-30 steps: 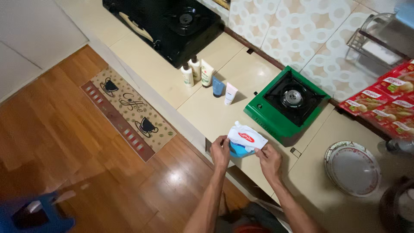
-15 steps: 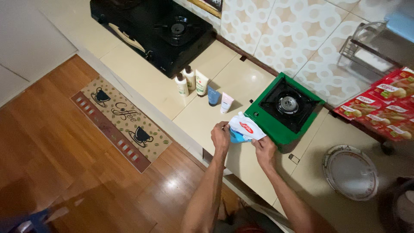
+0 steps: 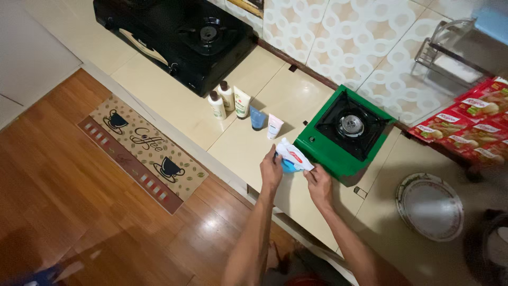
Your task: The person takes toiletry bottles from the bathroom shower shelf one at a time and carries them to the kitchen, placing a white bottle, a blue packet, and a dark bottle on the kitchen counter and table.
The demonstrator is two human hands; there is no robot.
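While both hands meet over the cream counter, they share one white & blue pouch w/ a red patch on top. Left hand is curled round the pouch's near-left end, fingers closed on it; right hand pinches the right end, thumb & fingers shut on the edge. Pouch sits just above the counter, right beside the front-left corner of the green single-burner stove, tilted slightly. Can't tell if it touches the stove.

Behind the hands, a row of toiletries stands upright near the counter's middle: two small brown-capped bottles, a cream tube, a blue tube & a white tube, close together, apart from the pouch. Black two-burner stove is further left along the patterned tile wall. Round white plate lies to the right, well apart. Red sachet strips hang near the wall, top right. Coffee-print mat lies on the wood floor below.
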